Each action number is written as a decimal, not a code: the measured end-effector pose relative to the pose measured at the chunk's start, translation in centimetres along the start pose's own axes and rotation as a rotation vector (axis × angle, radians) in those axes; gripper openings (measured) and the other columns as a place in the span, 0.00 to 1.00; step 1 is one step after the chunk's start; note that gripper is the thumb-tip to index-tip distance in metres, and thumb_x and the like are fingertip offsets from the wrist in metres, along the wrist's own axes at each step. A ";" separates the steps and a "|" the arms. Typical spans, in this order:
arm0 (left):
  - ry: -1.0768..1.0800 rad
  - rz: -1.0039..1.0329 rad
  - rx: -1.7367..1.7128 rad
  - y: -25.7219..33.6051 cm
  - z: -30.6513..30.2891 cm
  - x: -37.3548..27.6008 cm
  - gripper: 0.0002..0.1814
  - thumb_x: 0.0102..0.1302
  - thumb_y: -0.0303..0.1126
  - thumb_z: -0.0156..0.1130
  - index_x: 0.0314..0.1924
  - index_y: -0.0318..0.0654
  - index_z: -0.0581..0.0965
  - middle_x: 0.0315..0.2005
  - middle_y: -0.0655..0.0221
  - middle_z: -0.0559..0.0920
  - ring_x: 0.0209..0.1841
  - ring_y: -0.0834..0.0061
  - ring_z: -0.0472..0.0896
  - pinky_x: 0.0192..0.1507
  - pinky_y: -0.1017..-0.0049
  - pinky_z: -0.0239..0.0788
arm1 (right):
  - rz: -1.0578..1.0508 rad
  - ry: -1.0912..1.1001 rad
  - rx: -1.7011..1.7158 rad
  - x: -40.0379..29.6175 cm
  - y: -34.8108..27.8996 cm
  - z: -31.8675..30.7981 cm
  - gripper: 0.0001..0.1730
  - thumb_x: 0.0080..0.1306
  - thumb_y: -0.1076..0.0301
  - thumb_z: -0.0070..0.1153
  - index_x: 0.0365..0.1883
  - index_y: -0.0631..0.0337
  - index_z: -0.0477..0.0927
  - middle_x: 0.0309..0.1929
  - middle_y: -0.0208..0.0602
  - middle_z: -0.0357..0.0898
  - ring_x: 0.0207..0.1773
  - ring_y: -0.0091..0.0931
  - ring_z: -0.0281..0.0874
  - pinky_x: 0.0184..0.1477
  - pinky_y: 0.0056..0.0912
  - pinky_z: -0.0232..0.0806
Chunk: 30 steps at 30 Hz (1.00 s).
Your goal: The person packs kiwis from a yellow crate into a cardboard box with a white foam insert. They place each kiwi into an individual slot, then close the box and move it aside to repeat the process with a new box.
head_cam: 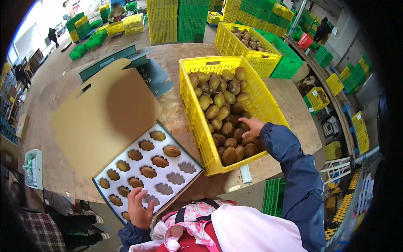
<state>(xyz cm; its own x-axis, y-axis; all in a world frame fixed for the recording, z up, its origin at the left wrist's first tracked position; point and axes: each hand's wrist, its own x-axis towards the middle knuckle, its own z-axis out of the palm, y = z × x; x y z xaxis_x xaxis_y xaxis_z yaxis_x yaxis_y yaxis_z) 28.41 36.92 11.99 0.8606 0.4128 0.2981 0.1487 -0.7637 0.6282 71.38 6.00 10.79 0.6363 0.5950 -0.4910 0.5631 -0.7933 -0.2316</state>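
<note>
An open cardboard gift box holds a white foam insert (161, 143) with flower-shaped hollows; kiwifruit (148, 172) fill many of them, and several hollows near the right edge hold none. My left hand (139, 208) hovers over the insert's near end, fingers apart, with a kiwifruit partly hidden under it. To the right, a yellow plastic crate (201, 148) contains loose brown kiwifruit (229, 156). My right hand (252, 126) reaches over the crate's right wall, fingers spread at the fruit; no fruit is seen gripped in it. The box's brown lid (116, 104) is folded back.
Dark green flattened cartons (108, 61) lie behind the lid. Another yellow crate of kiwifruit (248, 53) and a green crate (285, 61) stand at the wooden table's (296, 107) far right. Crate stacks (162, 22) rise beyond. A person in plaid (44, 230) is at lower left; others are farther off.
</note>
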 end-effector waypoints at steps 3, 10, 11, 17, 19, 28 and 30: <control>-0.099 0.233 -0.046 7.6 1.1 7.0 0.20 0.47 0.20 0.66 0.43 0.40 0.75 0.44 0.59 0.75 0.43 0.59 0.76 0.46 0.67 0.70 | -0.094 -0.128 -0.036 1.5 -0.2 2.5 0.52 0.54 0.52 0.65 0.70 0.37 0.45 0.60 0.68 0.57 0.59 0.54 0.63 0.59 0.48 0.60; -0.933 0.523 0.359 17.8 17.8 20.1 0.24 0.55 0.37 0.63 0.52 0.46 0.70 0.47 0.57 0.73 0.49 0.55 0.74 0.45 0.63 0.72 | -0.223 -0.102 -0.354 2.1 -2.1 1.4 0.47 0.58 0.58 0.60 0.71 0.31 0.45 0.57 0.58 0.65 0.52 0.46 0.73 0.49 0.44 0.69; -1.077 0.449 0.480 17.9 20.3 20.9 0.26 0.56 0.40 0.63 0.55 0.49 0.69 0.48 0.56 0.73 0.50 0.53 0.74 0.46 0.61 0.71 | -0.294 -0.117 -0.439 3.1 -2.4 1.9 0.47 0.58 0.58 0.60 0.71 0.31 0.46 0.57 0.57 0.65 0.51 0.45 0.73 0.49 0.43 0.69; -1.417 0.390 0.500 16.0 28.1 20.9 0.35 0.50 0.40 0.68 0.59 0.51 0.65 0.45 0.52 0.76 0.46 0.54 0.78 0.44 0.60 0.73 | -0.339 -0.008 -0.255 5.4 -0.3 2.7 0.47 0.49 0.65 0.67 0.64 0.40 0.55 0.45 0.49 0.75 0.46 0.44 0.76 0.44 0.45 0.68; -1.440 0.469 0.497 16.5 29.3 21.0 0.36 0.49 0.39 0.69 0.59 0.50 0.64 0.44 0.51 0.77 0.45 0.54 0.79 0.43 0.61 0.73 | -0.284 -0.023 -0.186 5.4 1.3 2.5 0.44 0.49 0.67 0.67 0.63 0.44 0.57 0.41 0.46 0.78 0.45 0.43 0.77 0.43 0.44 0.69; -0.865 0.403 -0.058 16.0 20.8 22.3 0.26 0.54 0.40 0.67 0.53 0.42 0.71 0.41 0.51 0.70 0.43 0.50 0.73 0.46 0.60 0.68 | -0.232 -0.103 -0.230 6.9 0.4 2.4 0.57 0.38 0.59 0.73 0.65 0.54 0.54 0.43 0.48 0.79 0.46 0.44 0.77 0.45 0.44 0.70; -0.716 0.294 -0.428 15.5 13.1 22.2 0.25 0.54 0.35 0.68 0.52 0.41 0.73 0.44 0.54 0.71 0.46 0.54 0.73 0.50 0.65 0.66 | -0.267 -0.109 -0.267 6.5 -0.8 1.3 0.56 0.36 0.58 0.74 0.62 0.54 0.54 0.44 0.48 0.78 0.48 0.44 0.76 0.46 0.44 0.69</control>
<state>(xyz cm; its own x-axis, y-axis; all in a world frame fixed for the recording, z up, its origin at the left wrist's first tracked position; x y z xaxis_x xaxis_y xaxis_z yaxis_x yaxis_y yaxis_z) 56.25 27.73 18.94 0.9549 -0.2910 0.0586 -0.1985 -0.4794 0.8549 74.32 10.32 6.68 0.3967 0.7475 -0.5328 0.8280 -0.5420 -0.1437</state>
